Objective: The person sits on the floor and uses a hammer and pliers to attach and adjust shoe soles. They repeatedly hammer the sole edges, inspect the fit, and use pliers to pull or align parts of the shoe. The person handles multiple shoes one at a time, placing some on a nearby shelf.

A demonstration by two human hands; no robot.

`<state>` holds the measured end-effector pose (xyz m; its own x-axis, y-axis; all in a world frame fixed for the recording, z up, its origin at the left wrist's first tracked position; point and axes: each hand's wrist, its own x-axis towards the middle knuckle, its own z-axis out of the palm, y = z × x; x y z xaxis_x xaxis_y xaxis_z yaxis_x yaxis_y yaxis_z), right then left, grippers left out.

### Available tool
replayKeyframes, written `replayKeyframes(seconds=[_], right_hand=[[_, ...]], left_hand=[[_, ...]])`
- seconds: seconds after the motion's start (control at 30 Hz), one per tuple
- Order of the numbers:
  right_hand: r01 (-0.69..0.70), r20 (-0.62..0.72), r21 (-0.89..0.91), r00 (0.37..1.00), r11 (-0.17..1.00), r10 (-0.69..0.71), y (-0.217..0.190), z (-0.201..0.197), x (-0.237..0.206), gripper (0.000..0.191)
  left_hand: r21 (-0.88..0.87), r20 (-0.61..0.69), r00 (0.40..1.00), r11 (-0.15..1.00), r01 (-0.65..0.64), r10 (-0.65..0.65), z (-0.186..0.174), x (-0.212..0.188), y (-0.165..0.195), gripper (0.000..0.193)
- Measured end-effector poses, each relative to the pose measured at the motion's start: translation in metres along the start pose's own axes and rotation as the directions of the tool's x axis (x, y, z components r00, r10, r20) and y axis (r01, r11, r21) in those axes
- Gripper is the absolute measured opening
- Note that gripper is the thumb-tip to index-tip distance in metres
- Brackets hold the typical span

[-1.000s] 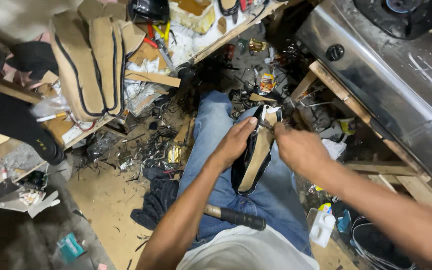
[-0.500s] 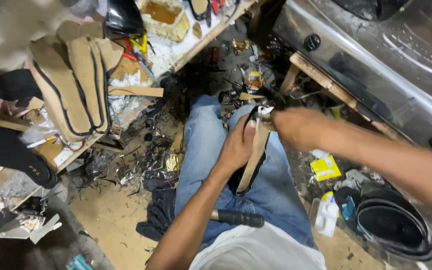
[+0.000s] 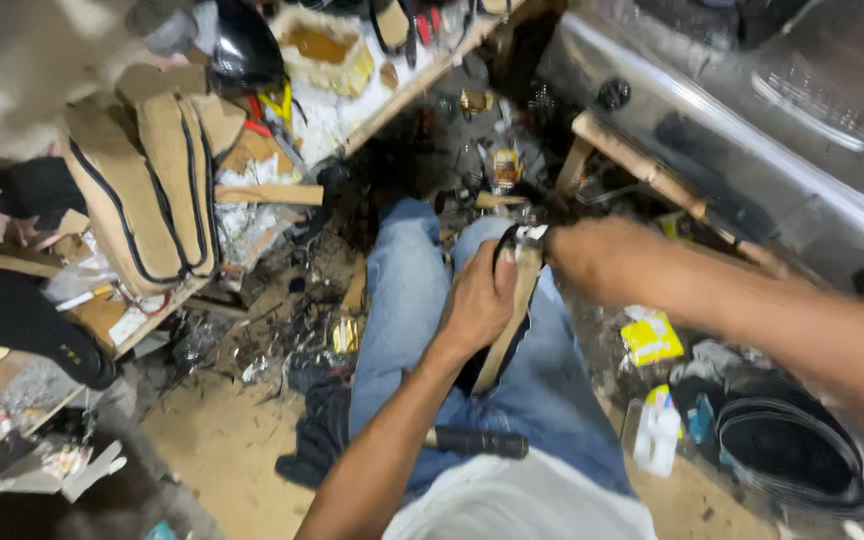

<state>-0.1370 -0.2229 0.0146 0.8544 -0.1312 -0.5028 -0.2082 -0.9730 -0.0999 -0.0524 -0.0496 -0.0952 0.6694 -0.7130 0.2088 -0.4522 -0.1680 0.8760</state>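
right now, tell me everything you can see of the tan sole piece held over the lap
The tan sole piece is a long, narrow strip, light brown like leather or board, with a dark layer or edge along its underside. It stands tilted over the blue-jeaned lap, its upper end toward the shelf. The left hand wraps it at mid-length, thumb on its face. The right hand, motion-blurred, meets its top end, where something small, pale and metallic shows; what it is cannot be made out. Its lower end points at the thigh.
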Motion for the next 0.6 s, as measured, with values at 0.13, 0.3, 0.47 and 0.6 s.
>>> replayKeyframes(seconds=[0.13,0.3,0.47,0.6], right_hand=[[-0.038,-0.071,0.045,0.997,0.998,0.041,-0.016,0.008,0.001,0.027],[-0.063,-0.388,-0.046,0.921,0.997,0.040,-0.049,0.039,-0.011,0.026],[0.020,-0.425,-0.215,0.898,0.976,-0.112,-0.026,0.009,-0.016,0.025],[-0.219,0.235,0.162,0.956,0.962,0.178,-0.012,-0.010,-0.018,0.023]], left_hand=[[-0.202,0.080,0.987,0.967,0.152,-0.139,-0.009,-0.003,-0.006,0.044],[-0.471,0.380,0.904,0.800,0.372,-0.196,-0.039,0.017,-0.026,0.048],[-0.077,0.163,0.984,0.993,0.089,-0.076,-0.019,0.012,-0.008,0.044],[0.134,0.012,0.997,0.988,-0.074,0.073,0.001,-0.003,0.003,0.041]])
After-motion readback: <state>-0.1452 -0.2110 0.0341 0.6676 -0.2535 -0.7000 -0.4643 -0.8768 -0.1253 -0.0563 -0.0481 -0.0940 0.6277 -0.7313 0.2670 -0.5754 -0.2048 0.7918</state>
